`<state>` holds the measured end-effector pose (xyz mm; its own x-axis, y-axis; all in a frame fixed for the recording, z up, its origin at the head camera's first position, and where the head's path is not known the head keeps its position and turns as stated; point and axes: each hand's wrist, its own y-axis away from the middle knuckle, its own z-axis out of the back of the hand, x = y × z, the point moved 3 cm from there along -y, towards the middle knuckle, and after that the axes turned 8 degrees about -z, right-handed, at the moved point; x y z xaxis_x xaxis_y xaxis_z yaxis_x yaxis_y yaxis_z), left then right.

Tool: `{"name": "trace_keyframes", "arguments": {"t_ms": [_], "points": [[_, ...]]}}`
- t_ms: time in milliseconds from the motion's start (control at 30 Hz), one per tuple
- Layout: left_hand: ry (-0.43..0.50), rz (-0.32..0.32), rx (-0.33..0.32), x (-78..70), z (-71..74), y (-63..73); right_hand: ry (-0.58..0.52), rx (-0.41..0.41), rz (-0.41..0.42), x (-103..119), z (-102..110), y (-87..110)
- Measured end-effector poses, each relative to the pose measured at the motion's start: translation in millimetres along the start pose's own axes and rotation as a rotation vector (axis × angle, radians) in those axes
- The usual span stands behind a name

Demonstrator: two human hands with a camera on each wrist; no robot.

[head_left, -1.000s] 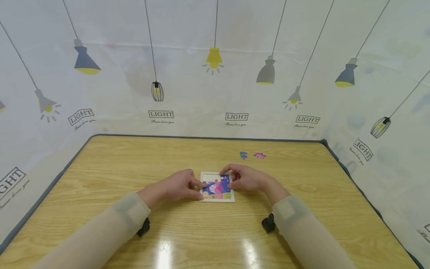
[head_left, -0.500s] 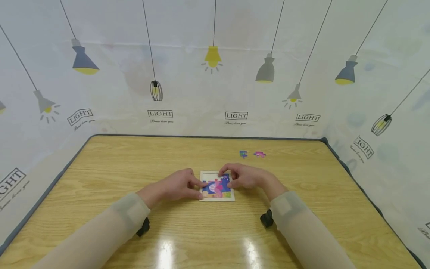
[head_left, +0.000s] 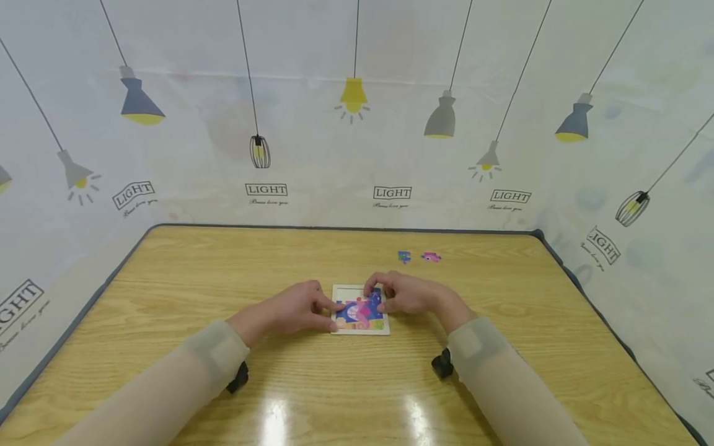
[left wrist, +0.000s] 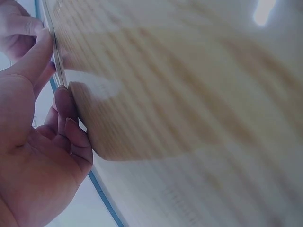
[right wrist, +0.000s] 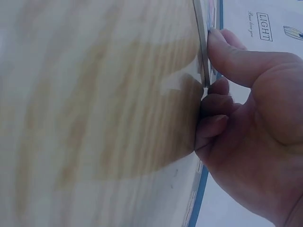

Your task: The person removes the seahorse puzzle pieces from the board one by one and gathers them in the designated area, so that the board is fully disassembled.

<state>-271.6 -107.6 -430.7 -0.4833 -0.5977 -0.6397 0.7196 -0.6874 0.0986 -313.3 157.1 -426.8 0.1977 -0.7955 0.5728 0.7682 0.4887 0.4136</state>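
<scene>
A square jigsaw puzzle board (head_left: 361, 332) with a pale frame lies flat on the table, partly filled with blue, pink and yellow pieces; a pale strip shows at its upper left. From the left, my left hand (head_left: 301, 306) holds the board, its index finger over the pieces and its thumb at the lower left edge. My right hand (head_left: 409, 292) has index finger and thumb around a blue starry puzzle piece (head_left: 375, 298) in the upper right corner. Both wrist views show the other fingers curled beside the board's edge; the right thumb (right wrist: 227, 54) lies over it.
Two loose puzzle pieces lie beyond the board: a blue-green piece (head_left: 404, 256) and a pink piece (head_left: 431, 256). The wooden table (head_left: 334, 396) has a dark edge, with a lamp-patterned wall covering (head_left: 312, 124) behind it.
The right index finger has shifted slightly left along with the starry piece's top corner. The left hand and the loose pieces stay where they were; the head view moved a little.
</scene>
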Motion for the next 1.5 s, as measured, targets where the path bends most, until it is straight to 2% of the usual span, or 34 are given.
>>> {"name": "trace_keyframes", "arguments": {"t_ms": [500,733,967,1367,1500], "points": [[-0.003,-0.005,-0.011,1.8,-1.3,-1.4,-0.104,-0.063,0.037,-5.3,-3.0,-0.7],[0.015,0.005,-0.013,2.7,-1.2,0.7,-0.156,-0.091,0.017,-7.5,-4.1,-1.4],[0.015,-0.007,-0.014,1.3,-0.6,0.8,-0.195,-0.130,0.037,-7.4,-2.7,-1.5],[0.012,-0.015,-0.014,2.7,-1.5,1.2,-0.277,-0.204,-0.015,-5.9,-2.6,-1.5],[0.023,-0.005,-0.015,2.2,-1.0,1.6,-0.283,-0.218,-0.006,-3.3,-2.3,1.0]]}}
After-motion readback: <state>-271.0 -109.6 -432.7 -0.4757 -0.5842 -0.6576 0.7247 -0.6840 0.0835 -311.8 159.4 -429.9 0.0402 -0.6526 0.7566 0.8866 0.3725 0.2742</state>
